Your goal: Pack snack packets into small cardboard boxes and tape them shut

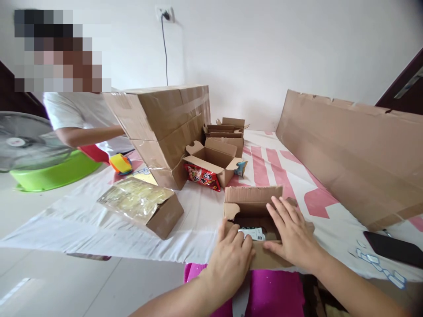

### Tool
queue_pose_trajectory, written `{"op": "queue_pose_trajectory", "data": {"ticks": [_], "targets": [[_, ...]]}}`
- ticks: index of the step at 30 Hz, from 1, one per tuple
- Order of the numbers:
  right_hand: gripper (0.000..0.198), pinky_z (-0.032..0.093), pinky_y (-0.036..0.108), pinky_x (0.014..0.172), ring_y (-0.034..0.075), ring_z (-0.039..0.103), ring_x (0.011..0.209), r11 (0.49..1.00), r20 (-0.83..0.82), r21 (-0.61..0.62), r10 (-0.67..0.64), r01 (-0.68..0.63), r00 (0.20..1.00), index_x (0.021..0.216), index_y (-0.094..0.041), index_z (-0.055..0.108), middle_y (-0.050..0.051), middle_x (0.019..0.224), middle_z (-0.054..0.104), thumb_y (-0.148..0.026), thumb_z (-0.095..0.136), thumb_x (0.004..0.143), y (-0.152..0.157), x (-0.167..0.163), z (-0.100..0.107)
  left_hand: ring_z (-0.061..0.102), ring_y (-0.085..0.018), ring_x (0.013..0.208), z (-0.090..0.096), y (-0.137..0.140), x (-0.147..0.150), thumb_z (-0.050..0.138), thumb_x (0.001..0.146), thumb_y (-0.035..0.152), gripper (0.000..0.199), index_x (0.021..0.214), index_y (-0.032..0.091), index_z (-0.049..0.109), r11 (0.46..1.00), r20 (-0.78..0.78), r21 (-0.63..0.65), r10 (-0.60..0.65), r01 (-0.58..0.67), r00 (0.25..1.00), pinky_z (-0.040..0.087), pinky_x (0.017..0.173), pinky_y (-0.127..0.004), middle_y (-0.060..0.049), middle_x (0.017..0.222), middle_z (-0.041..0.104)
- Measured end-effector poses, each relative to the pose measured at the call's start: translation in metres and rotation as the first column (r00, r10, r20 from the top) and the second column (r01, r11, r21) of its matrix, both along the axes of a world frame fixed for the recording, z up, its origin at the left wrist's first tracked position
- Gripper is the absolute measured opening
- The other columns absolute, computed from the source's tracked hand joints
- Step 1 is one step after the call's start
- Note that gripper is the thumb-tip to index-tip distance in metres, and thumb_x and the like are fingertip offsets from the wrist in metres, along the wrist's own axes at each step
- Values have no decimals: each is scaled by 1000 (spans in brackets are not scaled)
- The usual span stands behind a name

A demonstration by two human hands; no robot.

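Observation:
A small open cardboard box (254,193) stands at the table's front edge with its back flap raised. Inside it lies a white item with dark print (254,233), partly hidden by my fingers. My left hand (233,253) is closed over the box's front left rim, fingers curled inward. On the right side, my right hand (294,226) rests against the box with its fingers stretched out and the thumb along the front rim. Behind this box, another open carton (224,165) has a red printed snack packet (202,177) leaning on its front.
Large taped boxes (168,132) are stacked at centre left. A taped carton (168,213) lies before them. A cardboard panel (350,154) stands at right, near a black phone (393,247). At left, a person in a white sleeve (62,110) reaches behind the stack.

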State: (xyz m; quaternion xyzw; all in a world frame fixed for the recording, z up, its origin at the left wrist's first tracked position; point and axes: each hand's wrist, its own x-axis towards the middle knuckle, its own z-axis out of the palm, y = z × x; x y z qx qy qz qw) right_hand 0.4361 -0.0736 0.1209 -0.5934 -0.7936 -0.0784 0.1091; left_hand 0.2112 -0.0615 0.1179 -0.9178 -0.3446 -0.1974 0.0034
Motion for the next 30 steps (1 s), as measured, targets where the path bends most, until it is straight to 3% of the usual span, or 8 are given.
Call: {"op": "queue_pose_trajectory", "data": {"ticks": [4,8,12,17,21,24,26,30], "targets": [[103,29,56,113,36,16,146,969,-100,-236,-104,78,990,151,-10,26,20,159,17,-78,47,77,11,18,-3,50,-37,124,-4,6,-10,63,85,30,11,87,20,63,997,98,5,72,-73,993,23,110,-67,-13,110,65],[101,29,53,114,32,13,147,944,-184,-318,-155,90,971,154,-16,17,16,161,12,-76,48,79,13,22,-3,38,-42,134,-8,9,-19,64,84,34,20,101,22,64,992,144,30,117,-122,983,32,105,-66,-15,141,47],[102,28,54,115,34,10,147,949,-209,-295,-174,107,962,153,-18,18,15,161,10,-74,54,76,3,17,-9,42,-35,133,-13,8,-27,59,87,26,27,112,21,52,987,300,-15,157,-160,941,47,98,-52,-18,145,40],[103,24,56,116,34,3,148,957,-274,-272,-178,102,945,154,-19,16,13,162,2,-69,60,74,-9,13,-18,57,-29,119,-31,27,-47,57,89,32,18,99,21,48,932,554,-267,356,-244,752,51,90,-44,-16,128,54],[99,22,54,117,30,3,148,944,-493,-325,-213,49,844,154,-22,13,12,162,-1,-64,61,78,-4,18,-24,65,-26,102,-48,47,-51,53,89,48,29,94,20,50,793,581,-606,496,-64,645,52,87,-43,-12,107,65],[82,20,53,118,25,3,149,951,-680,-307,-200,-26,705,153,-29,10,8,163,-1,-57,51,88,-1,23,-32,51,-29,126,-57,51,-44,46,90,56,47,118,18,50,798,643,-602,459,35,613,43,102,-49,-17,130,55],[77,18,53,118,24,2,149,958,-727,-283,-184,-45,662,153,-31,10,7,163,-1,-54,49,91,-3,24,-36,28,-31,144,-63,50,-41,41,89,64,67,140,20,36,804,699,-562,335,196,632,30,113,-52,-18,152,33],[78,22,53,117,27,5,149,972,-624,-233,-144,-7,768,153,-30,9,8,163,-3,-51,51,90,-11,21,-35,15,-34,148,-78,47,-42,46,73,82,110,153,25,-4,589,760,-590,175,553,626,25,116,-53,-16,162,4]]}}
